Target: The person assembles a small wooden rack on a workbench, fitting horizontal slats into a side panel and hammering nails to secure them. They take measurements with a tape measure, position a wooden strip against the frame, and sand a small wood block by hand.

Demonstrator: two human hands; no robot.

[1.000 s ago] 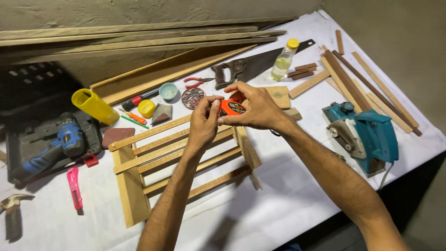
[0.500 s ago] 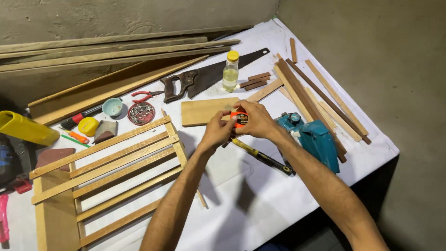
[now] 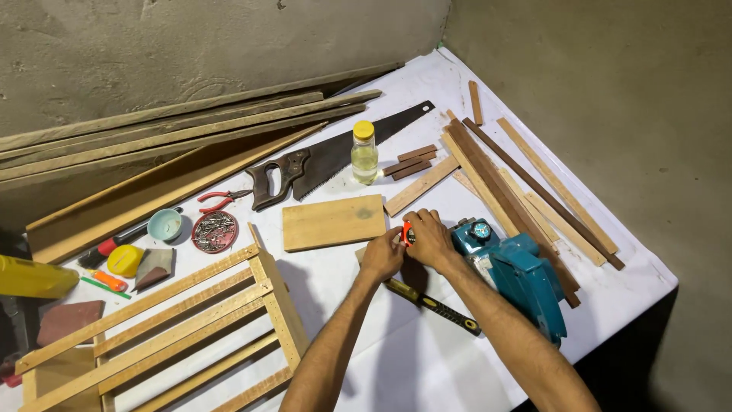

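Tape measure (image 3: 408,233) had come down from mid-air to the desk (image 3: 396,358), both hands clenched on it: left hand (image 3: 381,255), right hand (image 3: 431,238). Looked like measuring was starting. Left of the grip, a round tin (image 3: 214,231) held nails; behind it, a bottle (image 3: 364,155) held clear liquid.

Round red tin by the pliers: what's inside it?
The red tin holds a loose heap of thin metal nails, filling most of it. The tin's bottom is covered by them, so anything beneath cannot be seen. Red-handled pliers lie just behind it.
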